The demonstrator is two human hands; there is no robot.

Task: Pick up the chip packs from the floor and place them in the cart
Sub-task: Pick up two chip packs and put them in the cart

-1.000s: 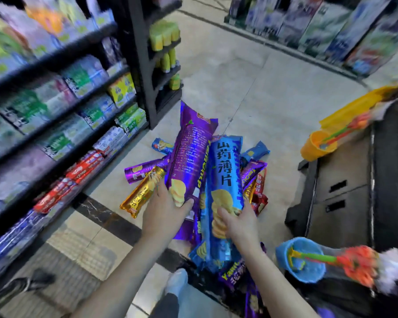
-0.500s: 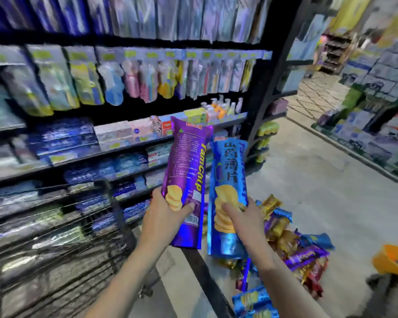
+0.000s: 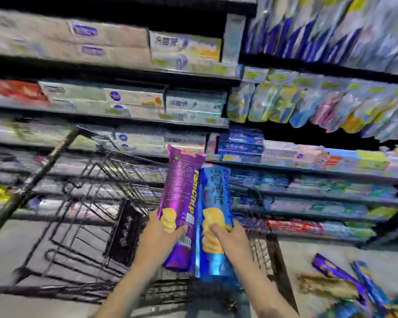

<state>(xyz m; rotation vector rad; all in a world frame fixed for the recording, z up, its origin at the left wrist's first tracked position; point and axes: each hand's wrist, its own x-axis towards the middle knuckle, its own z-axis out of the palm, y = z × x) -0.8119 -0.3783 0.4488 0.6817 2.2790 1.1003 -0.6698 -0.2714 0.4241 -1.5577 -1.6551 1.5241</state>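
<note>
My left hand (image 3: 157,239) grips the purple chip pack (image 3: 182,207) low on its body, thumb across the front. My right hand (image 3: 233,237) grips the blue chip pack (image 3: 214,216) the same way, thumb pressed into the picture of chips. I hold the two packs side by side, touching along their long edges. Both are tall and narrow, their long axes running up and away from me, tops leaning a little to the right, printed faces toward me.

Under and behind the packs is the black wire cart (image 3: 83,216), its basket spread out to the left and its dark rail (image 3: 35,177) slanting up on the far left. The packs hang over the cart's near right corner, not yet inside it.

Low on the right, more chip packs (image 3: 345,283) lie on the pale floor (image 3: 308,251), purple, blue and gold ones in a loose heap, well apart from my hands.

Past the cart stand the store shelves (image 3: 193,72), stacked with boxes on the left and hanging packets (image 3: 319,106) on the right, all blurred.
</note>
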